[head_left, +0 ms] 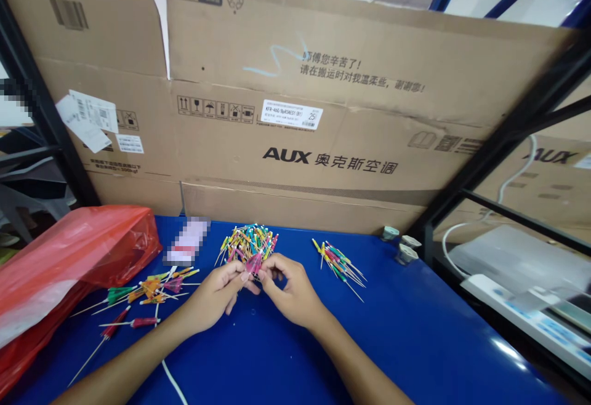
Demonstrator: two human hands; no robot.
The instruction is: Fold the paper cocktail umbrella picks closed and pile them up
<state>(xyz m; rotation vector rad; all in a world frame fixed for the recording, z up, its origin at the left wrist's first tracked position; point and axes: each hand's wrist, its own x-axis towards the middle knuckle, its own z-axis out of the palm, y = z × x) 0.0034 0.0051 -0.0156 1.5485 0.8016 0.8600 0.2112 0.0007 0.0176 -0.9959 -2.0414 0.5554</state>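
Note:
Between my two hands is a pink paper cocktail umbrella (253,263), partly folded, with its stick mostly hidden by fingers. My left hand (220,291) pinches it from the left, and my right hand (290,285) has thumb and fingers closed on its right side. Just behind them lies a heap of folded cocktail umbrellas (252,239) in yellow, blue, green and pink. To the right rests a smaller bunch of folded umbrellas (339,260). Partly opened orange, green and pink umbrellas (152,286) lie left of my left forearm, with two red ones (109,330) nearer.
A red plastic bag (92,251) covers the blue table's left side. Cardboard sheets (295,165) stand along the back edge. Small greenish-white objects (406,251) sit at the back right corner, by a black metal frame (427,226). A white cable (173,380) runs under my left forearm.

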